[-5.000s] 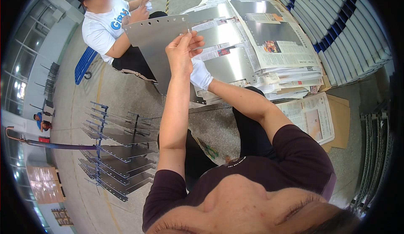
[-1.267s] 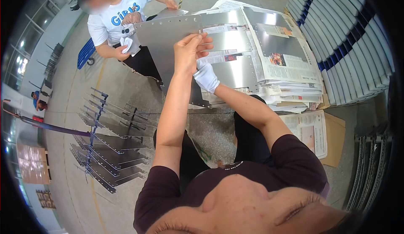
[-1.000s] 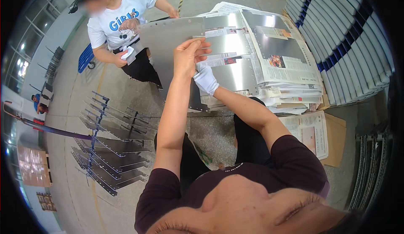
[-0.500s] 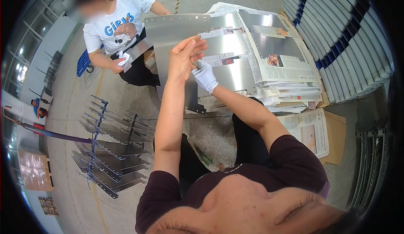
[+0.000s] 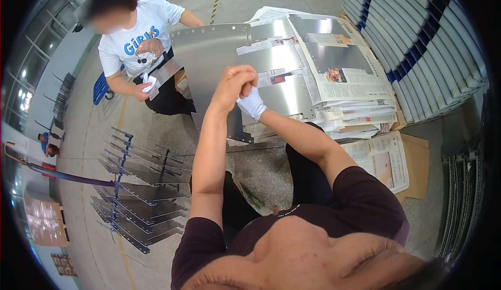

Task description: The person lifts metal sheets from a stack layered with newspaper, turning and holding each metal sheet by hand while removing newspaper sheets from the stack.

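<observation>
My left hand (image 5: pixel 234 87) is bare, with its fingers curled in over the fingertips of my right hand (image 5: pixel 252 105). What those curled fingers grip, if anything, is hidden. A white glove covers my right hand, and its fingers are mostly out of sight behind the left one. Both hands are above a large grey metal sheet (image 5: pixel 203 55) with holes along its edge. More shiny metal sheets (image 5: pixel 289 92) lie to the right, layered with newspaper (image 5: pixel 347 86).
Across the sheets stands a co-worker (image 5: pixel 141 45) holding a white cloth (image 5: pixel 150 84) and a metal piece. A rack of metal plates (image 5: pixel 141 201) is at lower left. Stacked pale panels (image 5: pixel 407 45) rise on the right. Newspaper and cardboard (image 5: pixel 415 170) lie low on the right.
My left hand's fingers, stretched out before, are now curled over the gloved fingers. Both hands have shifted slightly downward in view, and the camera view has moved a little.
</observation>
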{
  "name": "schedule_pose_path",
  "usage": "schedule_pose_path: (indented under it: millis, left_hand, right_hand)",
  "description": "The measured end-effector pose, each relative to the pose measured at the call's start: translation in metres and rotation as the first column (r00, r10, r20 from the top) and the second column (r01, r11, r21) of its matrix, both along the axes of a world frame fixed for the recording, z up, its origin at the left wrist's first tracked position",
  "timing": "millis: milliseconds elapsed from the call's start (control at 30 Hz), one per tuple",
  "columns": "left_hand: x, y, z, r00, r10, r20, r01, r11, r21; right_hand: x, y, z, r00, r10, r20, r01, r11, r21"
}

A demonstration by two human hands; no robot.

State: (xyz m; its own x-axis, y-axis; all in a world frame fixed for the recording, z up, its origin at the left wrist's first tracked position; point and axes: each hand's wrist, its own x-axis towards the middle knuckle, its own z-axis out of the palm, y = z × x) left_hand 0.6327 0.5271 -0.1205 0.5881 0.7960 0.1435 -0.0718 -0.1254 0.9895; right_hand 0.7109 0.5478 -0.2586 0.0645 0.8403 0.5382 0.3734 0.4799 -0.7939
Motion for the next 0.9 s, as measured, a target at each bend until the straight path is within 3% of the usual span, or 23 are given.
schedule_pose_path:
  millis: [100,200,267,300,400,500,900]
  left_hand:
    - [0.004,-0.005,0.005,0.971,-0.036,-0.237,0.043,0.999,0.025]
    - [0.017,-0.018,0.009,0.979,0.196,-0.048,-0.195,0.980,0.026]
    - [0.014,-0.005,-0.003,0.964,0.261,0.047,-0.253,0.958,-0.132]
    - [0.014,-0.002,-0.004,0.950,0.299,0.089,-0.275,0.938,-0.212]
    - [0.017,0.000,-0.011,0.887,0.343,0.310,-0.233,0.911,-0.340]
    - [0.017,0.004,-0.014,0.820,0.407,0.402,-0.261,0.892,-0.370]
    - [0.011,0.008,-0.007,0.763,0.507,0.401,-0.339,0.842,-0.419]
  right_hand:
    - [-0.008,0.006,-0.020,0.986,-0.049,-0.160,0.065,0.993,0.095]
    - [-0.005,0.001,-0.018,0.992,0.066,-0.107,-0.057,0.994,0.091]
    - [-0.007,0.021,-0.040,0.992,0.115,-0.045,-0.112,0.991,0.074]
    - [-0.010,0.021,-0.034,0.990,0.141,-0.015,-0.140,0.988,0.064]
    - [-0.014,0.013,-0.019,0.997,0.010,-0.077,0.008,0.974,0.227]
    - [-0.018,0.011,-0.017,0.968,0.133,-0.212,-0.104,0.984,0.143]
    - [-0.017,-0.001,-0.011,0.966,0.168,-0.198,-0.151,0.984,0.098]
